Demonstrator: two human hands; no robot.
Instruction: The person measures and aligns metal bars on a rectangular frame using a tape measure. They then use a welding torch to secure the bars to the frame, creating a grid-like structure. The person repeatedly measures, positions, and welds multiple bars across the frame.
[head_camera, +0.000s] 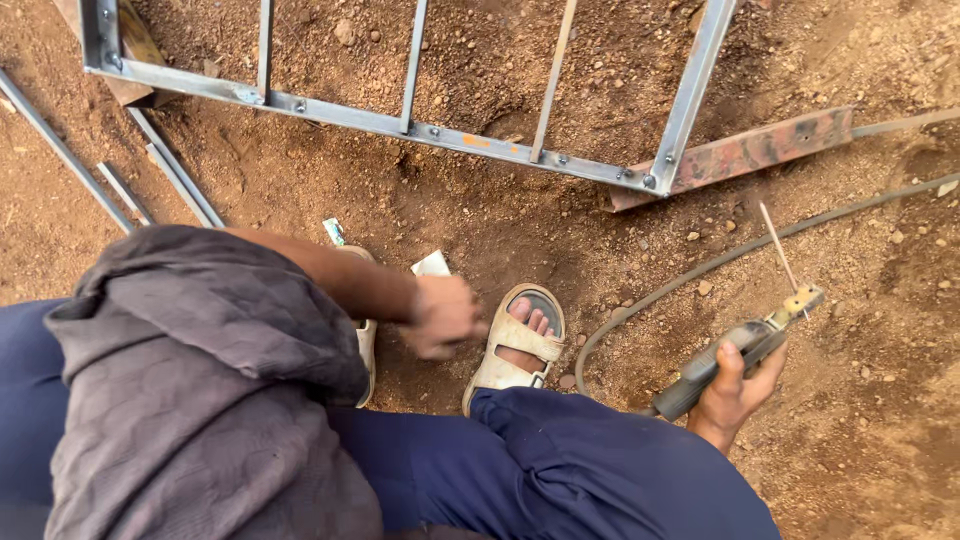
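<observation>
A: Where's the holder?

B: Lower right of the frame. The right hand (735, 390) wraps its fingers tight round the electrode holder (740, 352), with a thin rod (778, 247) sticking up from its clamp and a cable (700, 270) trailing off to the right.

A: How would it handle?

B: Stiff and fairly light, I'd judge; best gripped on the insulated handle, never the rod, which looks brittle.

A: And the left hand (440, 317)?

B: Mid-frame, by the sandal (515, 345). It's blurred; fingers seem curled, perhaps empty. I can't tell for sure. The steel frame (380, 118) lies across the top, on dirt.
</observation>
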